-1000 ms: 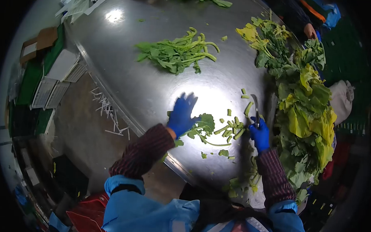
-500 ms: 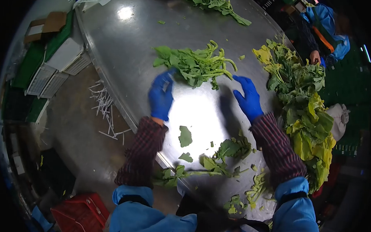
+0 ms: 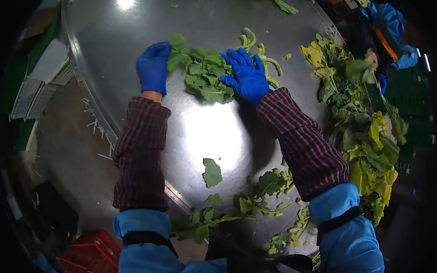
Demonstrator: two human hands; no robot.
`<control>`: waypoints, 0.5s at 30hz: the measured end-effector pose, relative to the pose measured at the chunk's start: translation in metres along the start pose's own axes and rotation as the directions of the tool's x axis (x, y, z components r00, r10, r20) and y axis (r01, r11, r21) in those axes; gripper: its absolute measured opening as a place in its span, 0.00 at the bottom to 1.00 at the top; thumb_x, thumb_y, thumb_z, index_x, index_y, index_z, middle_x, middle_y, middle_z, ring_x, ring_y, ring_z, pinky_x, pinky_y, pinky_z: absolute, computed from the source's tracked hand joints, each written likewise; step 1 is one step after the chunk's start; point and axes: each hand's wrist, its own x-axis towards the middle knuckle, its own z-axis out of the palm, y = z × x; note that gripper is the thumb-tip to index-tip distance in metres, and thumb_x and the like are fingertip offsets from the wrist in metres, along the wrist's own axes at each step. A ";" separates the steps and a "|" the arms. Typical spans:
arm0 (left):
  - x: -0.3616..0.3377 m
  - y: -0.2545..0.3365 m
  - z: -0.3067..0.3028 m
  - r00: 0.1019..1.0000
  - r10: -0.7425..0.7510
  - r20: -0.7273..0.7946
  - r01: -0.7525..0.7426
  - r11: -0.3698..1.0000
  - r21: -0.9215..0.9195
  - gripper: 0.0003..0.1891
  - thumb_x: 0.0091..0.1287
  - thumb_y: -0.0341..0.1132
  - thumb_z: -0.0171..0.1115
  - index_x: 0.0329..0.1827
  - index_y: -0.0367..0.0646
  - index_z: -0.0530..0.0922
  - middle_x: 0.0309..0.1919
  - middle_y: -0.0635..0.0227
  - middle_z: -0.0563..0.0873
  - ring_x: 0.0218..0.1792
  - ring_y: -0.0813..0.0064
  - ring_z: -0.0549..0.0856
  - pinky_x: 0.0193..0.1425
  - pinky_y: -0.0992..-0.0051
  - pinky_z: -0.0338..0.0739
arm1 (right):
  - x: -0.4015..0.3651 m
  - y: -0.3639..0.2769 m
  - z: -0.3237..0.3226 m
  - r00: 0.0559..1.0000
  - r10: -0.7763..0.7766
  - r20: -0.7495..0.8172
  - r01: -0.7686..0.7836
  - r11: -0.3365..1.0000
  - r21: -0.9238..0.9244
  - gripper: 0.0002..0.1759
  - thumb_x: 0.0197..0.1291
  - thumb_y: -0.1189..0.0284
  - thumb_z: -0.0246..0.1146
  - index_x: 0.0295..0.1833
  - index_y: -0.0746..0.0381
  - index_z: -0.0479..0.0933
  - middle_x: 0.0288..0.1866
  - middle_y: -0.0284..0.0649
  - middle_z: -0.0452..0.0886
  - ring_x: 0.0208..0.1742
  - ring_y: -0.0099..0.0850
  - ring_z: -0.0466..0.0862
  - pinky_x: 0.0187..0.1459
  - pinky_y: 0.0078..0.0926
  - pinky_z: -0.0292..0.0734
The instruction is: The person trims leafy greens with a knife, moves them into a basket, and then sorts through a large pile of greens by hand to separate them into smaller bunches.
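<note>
A bunch of leafy greens (image 3: 208, 78) lies on the metal table (image 3: 120, 41), leaves toward the left and thick pale stems toward the upper right. My right hand (image 3: 247, 76), in a blue glove, rests on the stem side with its fingers spread flat. At the left end of the bunch is my left hand (image 3: 153, 68), also blue-gloved, its fingers curled in at the edge of a leaf; whether they grip it is hidden. Loose leaf pieces (image 3: 212, 173) lie nearer to me.
Along the right edge runs a long heap of green and yellow leaves (image 3: 358, 136), with a co-worker (image 3: 388, 36) beyond it. More trimmings (image 3: 270, 184) lie near my body. White crates (image 3: 47, 68) stand left; a red crate (image 3: 91, 252) is at the lower left.
My left hand has moved left and up to the leaf end. My right hand has moved left onto the bunch. The co-worker's hand has moved, with blurred leaves near it.
</note>
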 end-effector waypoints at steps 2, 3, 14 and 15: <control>0.001 0.022 -0.006 0.999 0.015 -0.049 -0.012 0.999 0.047 0.10 0.62 0.33 0.61 0.43 0.36 0.81 0.34 0.71 0.82 0.30 0.82 0.77 0.39 0.81 0.72 | -0.001 0.001 0.001 1.000 -0.002 0.018 0.002 1.000 -0.014 0.35 0.60 0.46 0.50 0.70 0.46 0.57 0.71 0.38 0.57 0.74 0.40 0.51 0.69 0.53 0.39; 0.005 0.027 -0.016 0.986 -0.065 -0.156 0.045 0.991 -0.124 0.10 0.62 0.33 0.61 0.43 0.37 0.81 0.33 0.72 0.82 0.30 0.83 0.75 0.38 0.81 0.71 | -0.001 0.002 0.000 0.999 -0.013 0.033 0.014 0.999 -0.034 0.35 0.61 0.45 0.49 0.70 0.47 0.56 0.72 0.37 0.55 0.74 0.39 0.50 0.70 0.52 0.38; 0.013 -0.028 -0.031 0.959 0.280 0.037 -0.280 0.929 0.243 0.14 0.65 0.32 0.49 0.45 0.35 0.80 0.39 0.63 0.84 0.40 0.71 0.81 0.50 0.73 0.72 | -0.058 0.017 -0.063 0.922 0.181 -0.344 0.031 0.848 0.528 0.34 0.54 0.56 0.61 0.66 0.54 0.61 0.62 0.47 0.67 0.63 0.48 0.67 0.62 0.43 0.62; 0.011 -0.021 -0.034 0.929 0.302 0.213 -0.370 0.778 0.509 0.15 0.66 0.32 0.46 0.49 0.36 0.78 0.40 0.60 0.84 0.41 0.69 0.81 0.51 0.71 0.73 | -0.094 0.013 -0.081 0.892 0.280 -0.354 -0.026 0.814 0.580 0.33 0.54 0.59 0.62 0.65 0.55 0.62 0.60 0.48 0.69 0.62 0.48 0.69 0.61 0.41 0.64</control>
